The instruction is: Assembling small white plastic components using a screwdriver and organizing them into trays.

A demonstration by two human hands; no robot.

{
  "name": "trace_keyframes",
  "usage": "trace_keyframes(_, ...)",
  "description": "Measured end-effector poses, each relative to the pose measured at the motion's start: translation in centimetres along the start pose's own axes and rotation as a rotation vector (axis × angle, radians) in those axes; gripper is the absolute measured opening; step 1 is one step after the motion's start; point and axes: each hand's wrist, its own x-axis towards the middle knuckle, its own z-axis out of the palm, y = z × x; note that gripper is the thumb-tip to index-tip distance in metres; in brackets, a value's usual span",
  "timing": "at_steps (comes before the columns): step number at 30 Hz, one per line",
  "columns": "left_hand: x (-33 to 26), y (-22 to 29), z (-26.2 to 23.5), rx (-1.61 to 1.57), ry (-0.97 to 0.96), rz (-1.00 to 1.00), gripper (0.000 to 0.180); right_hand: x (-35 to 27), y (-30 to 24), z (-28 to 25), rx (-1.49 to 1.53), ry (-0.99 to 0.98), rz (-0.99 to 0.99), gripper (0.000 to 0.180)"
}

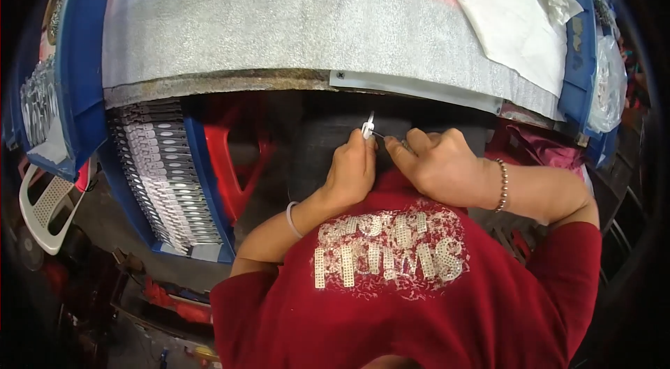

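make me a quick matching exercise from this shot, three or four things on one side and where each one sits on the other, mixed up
Things:
1. small white part
2. blue bin of grey pieces
3. white cloth
4. beaded bracelet

Places:
A. on the padded tabletop, upper right
B. on the right wrist
C. pinched at the left hand, with the right hand close by
D. below the table edge, to the person's left

Pairs: 1-C, 2-D, 3-A, 4-B
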Motion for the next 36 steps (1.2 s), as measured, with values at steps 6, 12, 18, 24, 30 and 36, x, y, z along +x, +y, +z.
trace_keyframes(6, 0.0, -0.4, 0.2, 0.159, 0.013, 0.050, 0.013, 0.2, 0.4, -0.2, 0.410, -0.024, 0.384, 0.019)
trace_keyframes(12, 0.4, 0.0, -0.5, -0.032, 0.016, 0.103, 0.017, 1.1, -0.4, -1.9, -0.226, -0.238, -0.127, 0.043)
trace_keyframes(18, 0.4, -0.4, -0.2, -0.003, 0.051, 0.115, 0.017, 1.6, 0.0, -1.8, -0.028, -0.311, 0.035, 0.041)
trace_keyframes(24, 0.4, -0.6, -0.2, 0.050, 0.061, 0.073, 0.019, 0.8, -0.5, -0.3, 0.224, -0.187, 0.350, 0.034)
trace_keyframes(30, 0.5, -0.2, 0.0, 0.129, 0.092, 0.051, 0.015, 0.6, -1.0, 0.6, 0.502, -0.104, 0.614, 0.025)
trace_keyframes(36, 0.4, 0.4, 0.3, 0.202, 0.127, 0.083, 0.017, -0.7, 0.0, 2.5, 1.011, 0.081, 0.743, 0.030)
